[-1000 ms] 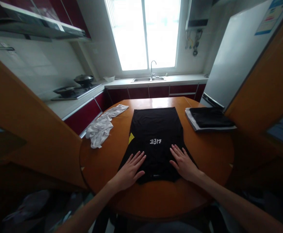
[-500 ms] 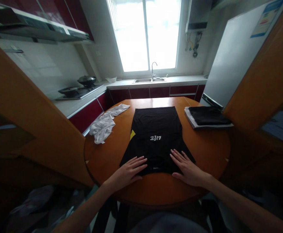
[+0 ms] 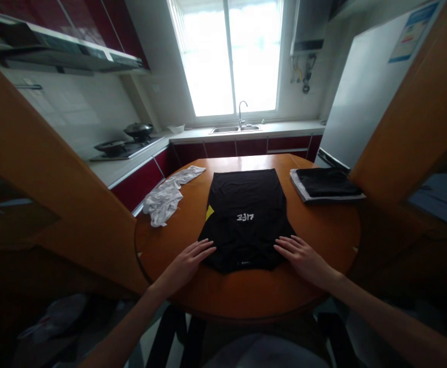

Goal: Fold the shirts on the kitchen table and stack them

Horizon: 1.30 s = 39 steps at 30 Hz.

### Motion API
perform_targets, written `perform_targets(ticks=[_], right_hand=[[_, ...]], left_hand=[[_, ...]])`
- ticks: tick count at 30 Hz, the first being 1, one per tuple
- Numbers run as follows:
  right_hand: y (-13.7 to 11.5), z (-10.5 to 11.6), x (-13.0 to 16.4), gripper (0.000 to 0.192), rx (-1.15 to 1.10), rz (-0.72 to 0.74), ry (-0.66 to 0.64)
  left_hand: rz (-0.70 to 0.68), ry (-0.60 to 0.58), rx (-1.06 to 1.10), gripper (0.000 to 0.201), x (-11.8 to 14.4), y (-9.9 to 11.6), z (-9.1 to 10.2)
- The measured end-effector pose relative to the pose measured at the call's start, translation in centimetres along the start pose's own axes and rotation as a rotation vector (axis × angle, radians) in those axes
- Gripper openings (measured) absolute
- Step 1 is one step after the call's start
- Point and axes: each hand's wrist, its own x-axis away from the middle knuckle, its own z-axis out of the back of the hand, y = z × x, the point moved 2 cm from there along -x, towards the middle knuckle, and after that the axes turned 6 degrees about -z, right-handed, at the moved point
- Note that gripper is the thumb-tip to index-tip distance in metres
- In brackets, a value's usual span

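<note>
Head view: a black shirt (image 3: 246,214) lies flat on the round wooden counter (image 3: 323,230) in the middle of the frame, its sides folded in, with small white lettering near its centre and a yellow tag showing at its left edge. The left hand (image 3: 187,263) rests palm down at the shirt's lower left corner, fingers (image 3: 202,248) spread flat and loosely extended, their tips touching the cloth edge; they grip nothing. The right hand (image 3: 303,255) lies the same way at the lower right corner, fingers (image 3: 286,245) spread open and flat against the shirt's edge, also gripping nothing. Both forearms come in from the bottom corners of the frame.

To the left of the shirt, near the counter's edge, a crumpled white garment (image 3: 167,197) lies in a heap. At the right, well apart from the shirt, sits a stack of 2 folded pieces (image 3: 325,185), a dark one on a lighter one. In the upper centre, a sink (image 3: 235,129) with a tap stands under a bright window (image 3: 229,56); a stove (image 3: 123,145) with pans is at the middle left.
</note>
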Motion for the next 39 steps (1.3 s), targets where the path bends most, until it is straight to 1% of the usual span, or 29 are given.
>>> perform_targets(ticks=[3,7,11,16,20,23,30,34,36,39], right_hand=[[1.5,0.1,0.5,0.057,-0.011,-0.026,0.056],[3.2,0.2,1.3,0.042,-0.097,0.007,0.117],[4.3,0.5,1.8,0.035,-0.172,0.031,0.113],[4.8,0.6,2.1,0.034,-0.223,0.046,0.097],[4.7,0.9,2.0,0.035,-0.256,0.035,0.078],[4.7,1.3,2.0,0.035,-0.280,0.020,0.051],[4.4,2.6,1.8,0.035,-0.344,0.004,0.011],[4.0,3.1,2.2,0.034,-0.383,-0.026,-0.046],[3.7,3.6,2.5,0.033,-0.414,-0.051,-0.074],[3.3,4.8,2.9,0.030,-0.499,-0.105,-0.116]], left_hand=[[0.026,0.054,0.054,0.054,1.3,-1.1,0.0],[0.022,0.108,0.136,0.036,2.3,-1.8,0.0],[0.000,0.143,0.185,0.028,2.5,-1.9,0.3],[-0.037,0.152,0.233,0.026,2.4,-2.0,0.5],[-0.012,0.137,0.262,0.028,2.5,-2.1,0.7],[0.002,0.118,0.276,0.029,2.5,-2.0,1.1],[-0.015,0.129,0.292,0.030,2.3,-1.6,1.8],[-0.033,0.079,0.330,0.032,2.5,-1.1,2.3],[0.002,0.015,0.362,0.031,2.7,-0.6,2.9],[0.082,-0.085,0.444,0.030,3.0,0.2,4.3]])
